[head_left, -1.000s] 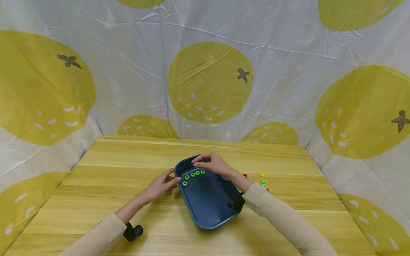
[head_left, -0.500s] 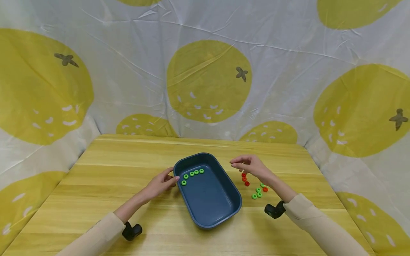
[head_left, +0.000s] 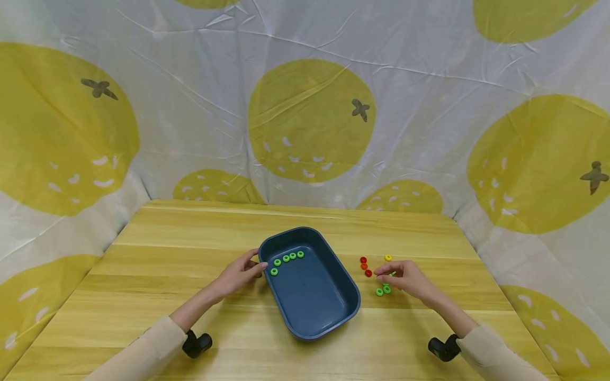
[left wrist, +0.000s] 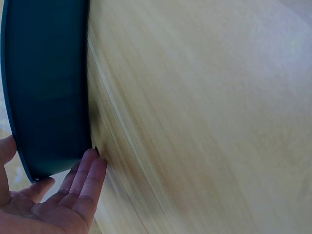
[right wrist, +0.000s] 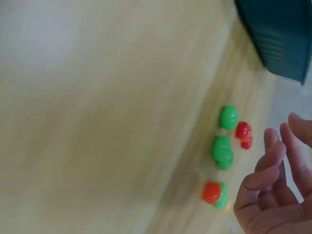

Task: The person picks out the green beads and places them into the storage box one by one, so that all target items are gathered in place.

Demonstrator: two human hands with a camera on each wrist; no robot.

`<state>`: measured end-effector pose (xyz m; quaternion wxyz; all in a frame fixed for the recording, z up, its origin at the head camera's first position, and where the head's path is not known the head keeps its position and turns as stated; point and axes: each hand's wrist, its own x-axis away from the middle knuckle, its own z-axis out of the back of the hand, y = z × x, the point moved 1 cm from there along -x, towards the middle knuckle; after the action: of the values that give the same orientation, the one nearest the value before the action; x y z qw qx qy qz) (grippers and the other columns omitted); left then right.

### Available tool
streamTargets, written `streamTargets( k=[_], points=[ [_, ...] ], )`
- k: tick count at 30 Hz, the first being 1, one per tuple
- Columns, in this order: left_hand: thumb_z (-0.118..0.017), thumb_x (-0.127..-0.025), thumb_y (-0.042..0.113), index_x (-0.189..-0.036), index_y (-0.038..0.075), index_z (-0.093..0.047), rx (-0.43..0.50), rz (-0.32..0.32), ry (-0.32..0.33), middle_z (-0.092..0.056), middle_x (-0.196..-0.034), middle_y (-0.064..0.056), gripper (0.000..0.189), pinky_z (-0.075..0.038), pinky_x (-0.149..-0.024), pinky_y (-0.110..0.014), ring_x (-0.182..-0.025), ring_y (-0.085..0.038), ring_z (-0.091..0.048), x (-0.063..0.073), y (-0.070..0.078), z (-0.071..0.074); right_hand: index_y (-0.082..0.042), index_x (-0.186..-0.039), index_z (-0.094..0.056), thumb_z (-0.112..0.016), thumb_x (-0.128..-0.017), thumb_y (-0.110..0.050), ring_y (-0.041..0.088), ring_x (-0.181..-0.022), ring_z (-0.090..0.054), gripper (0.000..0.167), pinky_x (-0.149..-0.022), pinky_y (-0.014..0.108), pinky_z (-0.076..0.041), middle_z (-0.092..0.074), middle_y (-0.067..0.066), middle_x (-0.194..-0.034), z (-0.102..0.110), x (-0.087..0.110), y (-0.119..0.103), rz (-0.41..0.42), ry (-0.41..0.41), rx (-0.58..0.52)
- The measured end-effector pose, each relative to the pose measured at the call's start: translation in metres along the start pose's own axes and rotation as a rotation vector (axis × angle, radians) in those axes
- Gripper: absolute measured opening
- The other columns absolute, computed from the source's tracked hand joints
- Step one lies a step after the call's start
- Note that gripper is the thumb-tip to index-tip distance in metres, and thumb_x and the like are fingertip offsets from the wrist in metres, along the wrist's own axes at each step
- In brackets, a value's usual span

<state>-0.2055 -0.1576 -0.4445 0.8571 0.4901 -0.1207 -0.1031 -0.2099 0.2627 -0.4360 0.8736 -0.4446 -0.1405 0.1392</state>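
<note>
A dark blue tray (head_left: 312,301) stands at an angle on the table. Inside it, several green ring-shaped beads (head_left: 286,258) form a curved row near the far left corner. My left hand (head_left: 238,274) grips that corner, thumb at the rim and fingers against the outer wall (left wrist: 46,92). To the right of the tray, my right hand (head_left: 405,279) hovers over loose beads, thumb and fingertips apart with nothing seen between them. Green beads (head_left: 379,292) lie below it, partly hidden by its fingers. Red beads (head_left: 368,273) and a yellow bead (head_left: 388,257) lie close by.
The wooden table (head_left: 190,227) reaches back to a hanging cloth (head_left: 205,106) printed with yellow fruit. In the right wrist view, an orange-red bead (right wrist: 212,193) lies against a green one. Black wrist cameras (head_left: 196,345) sit on both wrists.
My right hand has moved from above the tray to the right and nearer, down over the loose beads. The left hand keeps its hold, and the tray's green row looks unchanged.
</note>
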Motion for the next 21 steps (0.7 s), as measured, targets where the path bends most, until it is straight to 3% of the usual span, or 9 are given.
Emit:
streamTargets(
  k=[8, 21],
  points=[
    [-0.053, -0.095, 0.034, -0.142, 0.000, -0.035, 0.003, -0.001, 0.001, -0.066, -0.108, -0.018, 0.060, -0.052, -0.084, -0.038, -0.100, -0.027, -0.064, 0.001, 0.000, -0.001, -0.003, -0.094, -0.071, -0.072, -0.080, -0.007, 0.002, -0.055, -0.045, 0.015, -0.050, 0.018, -0.040, -0.071, 0.012, -0.092, -0.015, 0.006, 0.010, 0.180, 0.003, 0.235],
    [-0.053, -0.095, 0.035, -0.142, 0.001, -0.034, -0.006, 0.007, 0.006, -0.066, -0.108, -0.018, 0.061, -0.052, -0.084, -0.038, -0.101, -0.027, -0.064, 0.002, 0.000, -0.001, -0.005, -0.091, -0.072, -0.072, -0.078, -0.001, -0.001, -0.056, -0.043, 0.014, -0.052, 0.017, -0.041, -0.069, 0.007, -0.093, -0.022, 0.004, 0.014, 0.233, 0.015, 0.366]
  ],
)
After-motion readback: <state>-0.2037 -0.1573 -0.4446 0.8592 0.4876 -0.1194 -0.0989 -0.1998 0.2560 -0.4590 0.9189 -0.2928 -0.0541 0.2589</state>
